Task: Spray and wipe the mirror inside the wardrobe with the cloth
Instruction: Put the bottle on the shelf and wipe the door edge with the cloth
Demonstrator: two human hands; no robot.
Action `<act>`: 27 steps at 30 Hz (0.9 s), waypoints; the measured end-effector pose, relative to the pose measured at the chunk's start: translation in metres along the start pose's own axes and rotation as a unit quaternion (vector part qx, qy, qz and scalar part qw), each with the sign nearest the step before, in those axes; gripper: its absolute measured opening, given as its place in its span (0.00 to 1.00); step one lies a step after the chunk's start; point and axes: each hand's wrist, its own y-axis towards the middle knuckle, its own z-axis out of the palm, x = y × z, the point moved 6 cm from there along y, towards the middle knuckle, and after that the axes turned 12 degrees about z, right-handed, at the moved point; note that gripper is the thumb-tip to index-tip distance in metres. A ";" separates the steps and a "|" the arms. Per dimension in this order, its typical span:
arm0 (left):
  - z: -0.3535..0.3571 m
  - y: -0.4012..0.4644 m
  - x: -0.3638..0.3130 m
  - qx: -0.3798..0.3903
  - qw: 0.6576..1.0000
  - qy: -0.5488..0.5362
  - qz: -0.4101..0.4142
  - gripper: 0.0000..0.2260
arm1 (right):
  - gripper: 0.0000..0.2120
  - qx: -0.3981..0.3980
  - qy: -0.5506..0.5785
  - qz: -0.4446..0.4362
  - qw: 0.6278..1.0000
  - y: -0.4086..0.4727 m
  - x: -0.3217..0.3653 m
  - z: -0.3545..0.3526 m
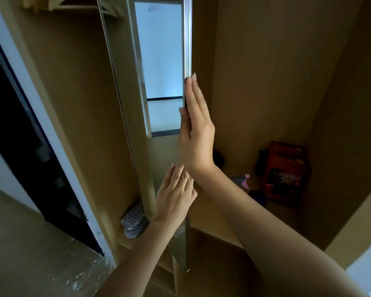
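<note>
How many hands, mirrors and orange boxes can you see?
Hands: 2, left hand and right hand, both on the mirror's edge
Mirrors: 1, the mirror
Orange boxes: 1, the orange box on the shelf
Total: 4

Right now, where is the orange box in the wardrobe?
In the head view, the orange box stands on the wardrobe shelf at the right, in the back corner, right of the mirror and both hands.

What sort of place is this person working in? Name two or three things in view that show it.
Probably a bedroom's built-in wardrobe: wooden hangers hang at the top, light wood panels and a shelf form compartments, and a tall narrow mirror stands edge-on, touched by the right hand and left hand.
</note>
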 end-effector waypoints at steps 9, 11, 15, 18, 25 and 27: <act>-0.014 -0.038 0.042 -0.017 0.997 -0.064 0.049 0.17 | 0.24 -0.072 -0.054 -0.027 0.996 -0.028 0.034 0.035; -0.015 -0.047 0.055 -0.018 0.995 -0.078 0.058 0.18 | 0.25 -0.083 -0.070 -0.024 0.994 -0.034 0.043 0.048; -0.017 -0.065 0.079 -0.025 0.992 -0.099 0.071 0.19 | 0.26 -0.096 -0.109 -0.023 0.989 -0.044 0.059 0.072; -0.019 -0.075 0.096 -0.030 0.990 -0.112 0.074 0.21 | 0.27 -0.106 -0.137 -0.042 0.984 -0.049 0.067 0.091; -0.011 -0.091 0.125 -0.011 0.987 -0.132 0.091 0.22 | 0.28 -0.114 -0.163 -0.064 0.978 -0.055 0.073 0.122; -0.005 -0.097 0.131 -0.009 0.985 -0.148 0.088 0.24 | 0.28 -0.107 -0.168 -0.077 0.977 -0.056 0.073 0.130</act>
